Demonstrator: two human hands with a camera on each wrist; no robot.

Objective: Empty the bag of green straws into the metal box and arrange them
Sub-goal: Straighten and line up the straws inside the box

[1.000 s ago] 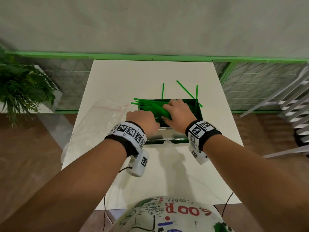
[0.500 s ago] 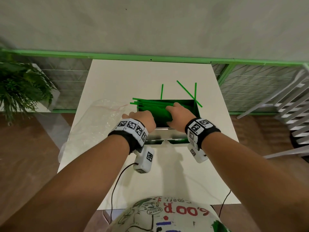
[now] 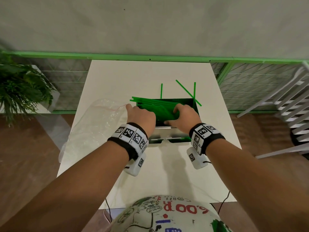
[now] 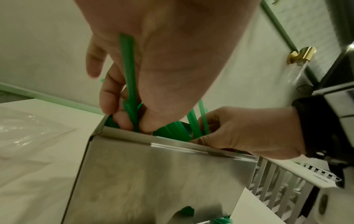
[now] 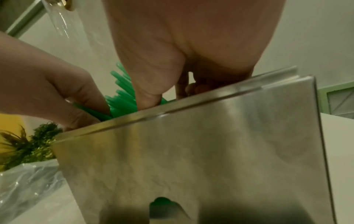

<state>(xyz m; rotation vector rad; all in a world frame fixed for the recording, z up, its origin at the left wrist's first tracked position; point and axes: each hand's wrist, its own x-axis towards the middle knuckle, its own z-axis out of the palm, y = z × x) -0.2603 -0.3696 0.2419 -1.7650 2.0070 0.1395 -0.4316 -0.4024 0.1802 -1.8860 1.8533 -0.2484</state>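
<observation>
From the head cam we've got the metal box [image 3: 168, 131] mid-table, green straws [image 3: 155, 108] piled inside, some poking out the left end, and three loose straws [image 3: 187, 92] at its far side. The empty bag [image 3: 93, 124] lies left. On the left wrist cam our left hand [image 4: 153, 63] pinches a few straws. On the right wrist cam our right hand [image 5: 184, 50] curls around the bunch in the box.

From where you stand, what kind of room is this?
Probably an indoor staged work area, not a real kitchen: a plain white table against a bare wall, green-framed mesh panels behind it, and a potted plant on a wood-look floor.
</observation>
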